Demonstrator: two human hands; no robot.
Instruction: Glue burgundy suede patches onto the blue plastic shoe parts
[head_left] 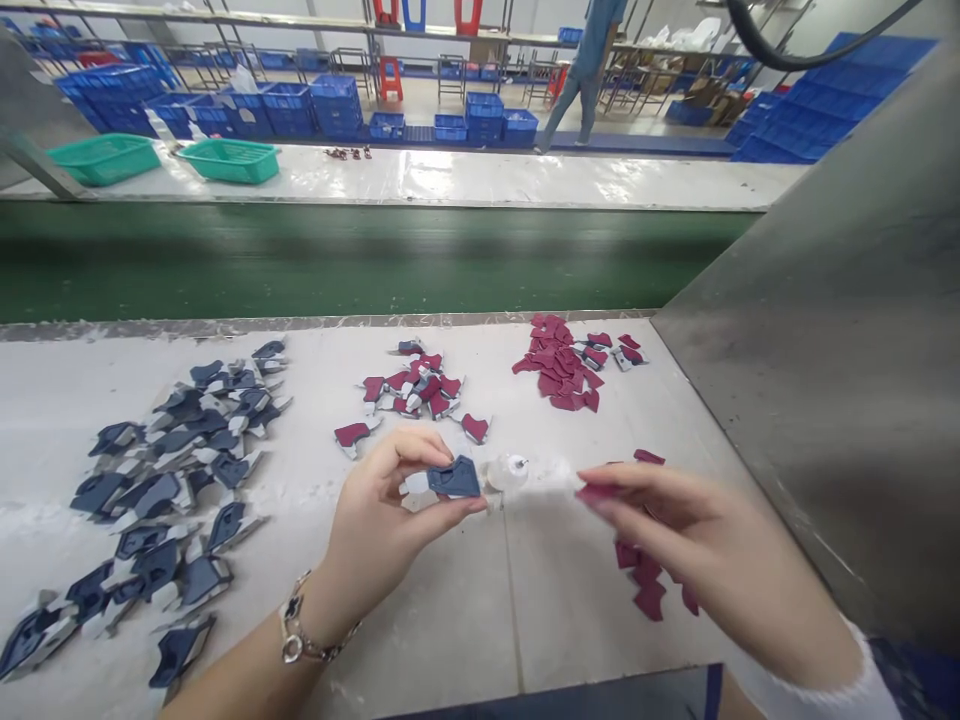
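Observation:
My left hand (397, 500) grips a small dark blue and white plastic part (454, 478) between thumb and fingers, its blue face turned toward me. To the right, my right hand (675, 530) pinches a small maroon piece (598, 492), mostly covered by the fingers and slightly blurred. Between the hands stands a small clear white bottle (508, 470) with a thin tip. Under and beside my right hand lie loose maroon pieces (646, 590), partly hidden by it. On the left spreads a heap of blue and white parts (176, 440).
Further back lie parts with maroon faces (420, 385) and a pile of flat maroon pieces (559, 365). A metal panel (840, 350) slopes along the right. Beyond a green belt (337, 260), green baskets (229, 162) sit on a ledge. A person (585, 70) stands behind, near blue crates (334, 105).

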